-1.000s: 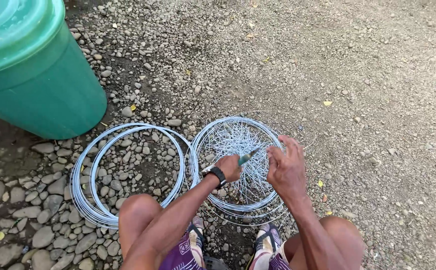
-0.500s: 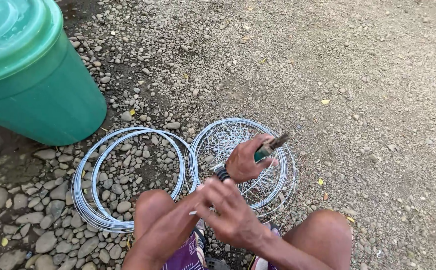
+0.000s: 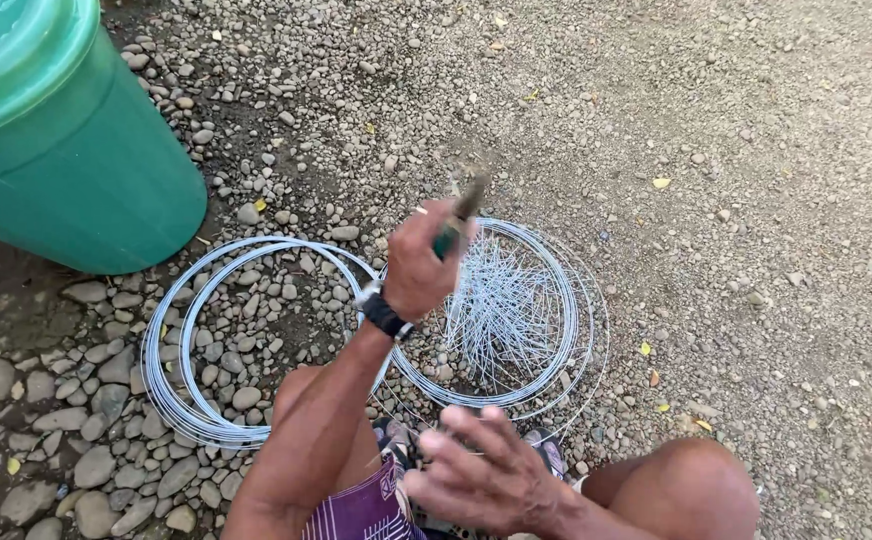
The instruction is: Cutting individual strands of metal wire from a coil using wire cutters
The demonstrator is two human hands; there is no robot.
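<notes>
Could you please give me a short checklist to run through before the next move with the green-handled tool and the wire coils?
1. Left hand grips the green-handled tool: ok, fist closed round it, raised above the coils.
2. Tool tip visible: cannot tell, it is blurred.
3. Right hand free: ok, fingers spread, holding nothing, low near the knees.
4. Bundle of short cut wires inside the right-side coil of silver wire: ok, lying within the ring.
5. Left-side coil of silver wire flat on the pebbles: ok, apart from the green plastic barrel.
</notes>
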